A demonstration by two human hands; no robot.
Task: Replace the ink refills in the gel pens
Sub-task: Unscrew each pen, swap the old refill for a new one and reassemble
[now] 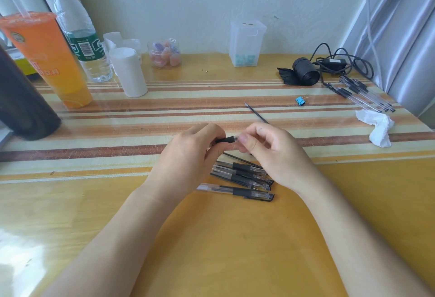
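Gel pen (225,140) is held level just above the bench (211,237), over a cluster of other pens (244,179); a loose refill (257,113) lies beyond. Left hand (188,153) grips its black rubber sleeve; right hand (270,153) pinches the small metal tip. It looks light and stiff; the rubber should give purchase, the smooth tip may slip.

We held both forearms forward, wrists angled toward each other. Our left hand (190,148) curled its fingers round the pen (224,140). Just beyond those fingertips, our right hand (270,150) pinched the pen's end between thumb and forefinger, its other fingers loosely curled behind.
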